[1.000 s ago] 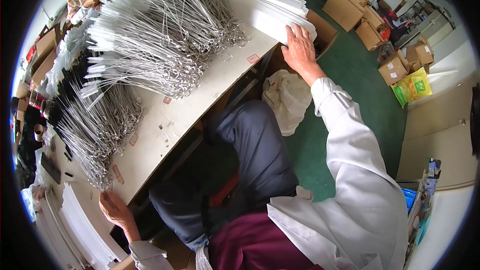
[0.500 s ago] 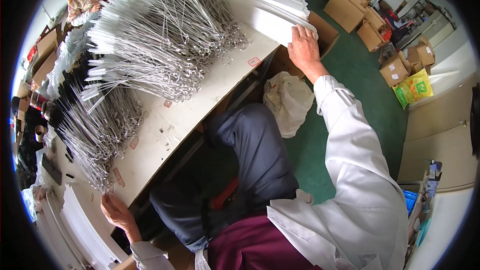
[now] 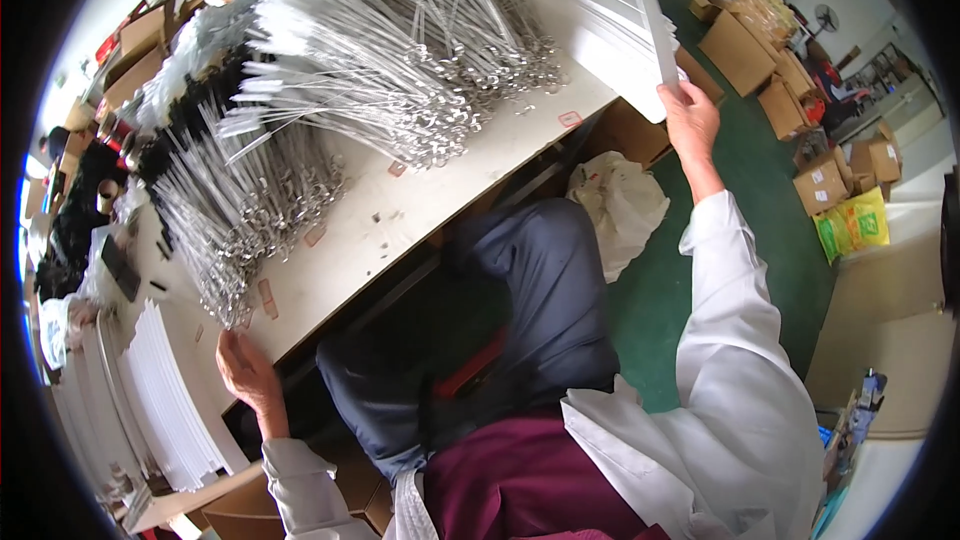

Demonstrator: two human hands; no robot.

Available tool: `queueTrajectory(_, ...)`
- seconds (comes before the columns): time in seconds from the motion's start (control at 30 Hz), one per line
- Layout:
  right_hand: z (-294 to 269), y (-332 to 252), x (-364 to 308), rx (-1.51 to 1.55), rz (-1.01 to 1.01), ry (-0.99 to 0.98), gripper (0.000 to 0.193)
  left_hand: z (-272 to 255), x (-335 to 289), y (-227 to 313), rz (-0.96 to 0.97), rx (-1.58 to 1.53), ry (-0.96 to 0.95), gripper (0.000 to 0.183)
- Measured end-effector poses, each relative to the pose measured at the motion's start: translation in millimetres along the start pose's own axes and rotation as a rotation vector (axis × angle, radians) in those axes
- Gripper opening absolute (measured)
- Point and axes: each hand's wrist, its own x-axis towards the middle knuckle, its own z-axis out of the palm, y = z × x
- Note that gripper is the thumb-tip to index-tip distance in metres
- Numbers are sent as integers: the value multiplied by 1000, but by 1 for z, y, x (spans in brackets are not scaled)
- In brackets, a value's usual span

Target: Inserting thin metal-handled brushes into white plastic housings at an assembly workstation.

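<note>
While my left hand [image 3: 245, 372] rests flat, fingers spread, on the table [image 3: 400, 215] edge, my right hand [image 3: 688, 120] grips a white strip [image 3: 648, 10] raised over the stack [image 3: 600, 25]. Small red-outlined labels [image 3: 570, 119] dot the tabletop; brown boxes [image 3: 745, 50] and a yellow-green bag [image 3: 852, 225] line the green floor.

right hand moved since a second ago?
Yes. The right hand has lifted off the white strip stack at the table's end, raising one strip.
</note>
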Motion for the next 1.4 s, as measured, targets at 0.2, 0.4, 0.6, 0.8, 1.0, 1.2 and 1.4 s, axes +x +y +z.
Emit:
queueTrajectory(0.2, 12, -42, -35, 732, 423, -141, 23, -9, -1, 5, -160, -200, 18, 29)
queueTrajectory(0.4, -12, -118, -84, 538, -129, -386, 50, -49, 9, 48, 114, -77, 174, 31)
queueTrajectory(0.6, -14, -183, -152, 312, -935, -649, 54, -104, 19, 157, 561, -162, -50, 42)
queueTrajectory(0.8, 13, -196, -210, 338, -1180, -832, 53, -72, 34, 222, 625, -150, -536, 74)
queueTrajectory(1.0, 28, -203, -232, 431, -1274, -891, 51, -43, 29, 212, 595, -210, -670, 77)
queueTrajectory(1.2, 25, -209, -239, 347, -1090, -771, 52, -29, 22, 198, 489, -94, -654, 74)
queueTrajectory(1.4, 24, -197, -275, 254, -780, -864, 54, -25, 13, 196, 505, -34, -572, 73)
